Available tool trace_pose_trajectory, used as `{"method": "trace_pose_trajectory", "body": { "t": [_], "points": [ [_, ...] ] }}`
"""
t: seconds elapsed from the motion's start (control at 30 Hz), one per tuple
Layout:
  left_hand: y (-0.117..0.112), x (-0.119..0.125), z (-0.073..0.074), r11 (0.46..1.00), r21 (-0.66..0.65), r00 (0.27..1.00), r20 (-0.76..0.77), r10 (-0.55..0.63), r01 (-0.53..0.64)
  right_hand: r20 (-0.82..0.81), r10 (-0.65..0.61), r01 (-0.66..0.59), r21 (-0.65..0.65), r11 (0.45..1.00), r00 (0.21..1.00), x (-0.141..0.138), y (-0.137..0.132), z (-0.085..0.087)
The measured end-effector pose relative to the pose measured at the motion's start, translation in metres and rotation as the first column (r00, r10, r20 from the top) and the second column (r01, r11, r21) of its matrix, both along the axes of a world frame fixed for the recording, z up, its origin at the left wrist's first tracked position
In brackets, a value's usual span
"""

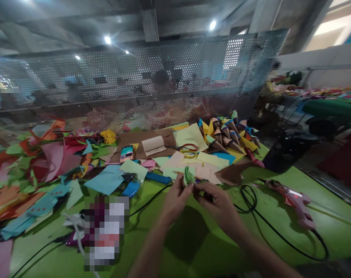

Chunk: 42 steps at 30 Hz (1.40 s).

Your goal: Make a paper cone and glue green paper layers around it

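Observation:
My left hand (175,202) is closed, its thumb and fingers pinching a piece of folded light green paper (188,176). The paper stands up in curved, layered folds. From the other side my right hand (216,200) meets it, fingers curled and pinched at its lower right edge; the fingertips are partly hidden. Just behind the hands lie pale paper sheets (213,159), scissors (189,148) with red and yellow handles, and a blue cutter-like tool (158,178). A pink glue gun (294,202) with a lit red light rests to the right.
Colourful paper scraps (53,158) pile up at left. Brown paper cones (226,135) stand at back right beside a black container (290,150). A phone (126,153) lies mid-table. A black cable (280,241) crosses the green table (189,251). Behind rises a perforated metal screen (120,88); a person (270,94) sits beyond.

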<state>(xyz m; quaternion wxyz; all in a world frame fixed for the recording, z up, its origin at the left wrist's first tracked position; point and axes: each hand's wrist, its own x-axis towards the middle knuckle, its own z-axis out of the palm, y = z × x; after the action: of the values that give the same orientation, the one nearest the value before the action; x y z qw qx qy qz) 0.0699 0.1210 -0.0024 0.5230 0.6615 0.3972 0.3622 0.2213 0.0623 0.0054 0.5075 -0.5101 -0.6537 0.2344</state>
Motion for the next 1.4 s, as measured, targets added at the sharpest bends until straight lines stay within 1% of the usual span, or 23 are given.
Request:
{"method": "trace_pose_trajectory", "body": {
  "t": [0.1, 0.2, 0.27, 0.4, 0.57, 0.67, 0.83, 1.0, 1.17, 1.27, 1.4],
  "points": [
    [0.0, 0.0, -0.002, 0.999, 0.053, 1.0, 0.002, 0.008, -0.008, -0.019, -0.017, 0.017, 0.005, 1.0, 1.0, 0.006, 0.0, 0.0],
    [0.001, -0.001, -0.002, 0.999, 0.045, 1.0, 0.016, 0.009, -0.01, -0.009, -0.084, 0.084, 0.042, 0.996, 0.996, 0.011, 0.0, -0.001],
    [0.001, -0.001, -0.002, 0.999, 0.039, 0.999, 0.032, -0.001, 0.0, 0.025, -0.109, 0.106, 0.071, 0.992, 0.994, 0.013, 0.0, -0.001],
    [0.001, -0.001, -0.001, 0.999, 0.044, 0.999, 0.037, -0.002, 0.0, 0.106, -0.107, 0.097, 0.095, 0.991, 0.989, 0.014, 0.002, -0.003],
    [0.001, 0.0, -0.001, 0.999, 0.046, 1.0, 0.014, 0.008, -0.008, 0.141, -0.139, 0.119, 0.145, 0.982, 0.98, 0.013, 0.004, -0.004],
    [0.001, 0.0, -0.001, 0.999, 0.033, 0.999, 0.032, 0.0, -0.001, 0.145, -0.125, 0.103, 0.153, 0.983, 0.982, 0.012, 0.004, -0.005],
    [0.002, 0.001, -0.001, 1.0, 0.028, 0.999, 0.044, -0.014, 0.013, 0.136, -0.084, 0.067, 0.124, 0.99, 0.987, 0.009, 0.003, -0.006],
    [0.002, 0.001, 0.0, 0.999, 0.039, 0.996, 0.076, -0.037, 0.034, 0.162, -0.065, 0.049, 0.104, 0.993, 0.985, 0.009, 0.004, -0.004],
    [0.002, 0.0, -0.003, 1.0, -0.005, 0.998, 0.067, -0.001, 0.001, 0.198, -0.069, 0.043, 0.131, 0.99, 0.978, 0.011, 0.004, -0.004],
    [0.003, 0.0, -0.004, 1.0, -0.015, 0.995, 0.095, 0.004, -0.002, 0.221, -0.061, 0.028, 0.149, 0.988, 0.973, 0.01, 0.003, -0.004],
    [0.001, 0.001, 0.001, 0.999, -0.044, 0.992, 0.125, 0.018, -0.013, 0.2, -0.079, 0.046, 0.162, 0.986, 0.977, 0.012, 0.001, -0.004]
  ]
}}
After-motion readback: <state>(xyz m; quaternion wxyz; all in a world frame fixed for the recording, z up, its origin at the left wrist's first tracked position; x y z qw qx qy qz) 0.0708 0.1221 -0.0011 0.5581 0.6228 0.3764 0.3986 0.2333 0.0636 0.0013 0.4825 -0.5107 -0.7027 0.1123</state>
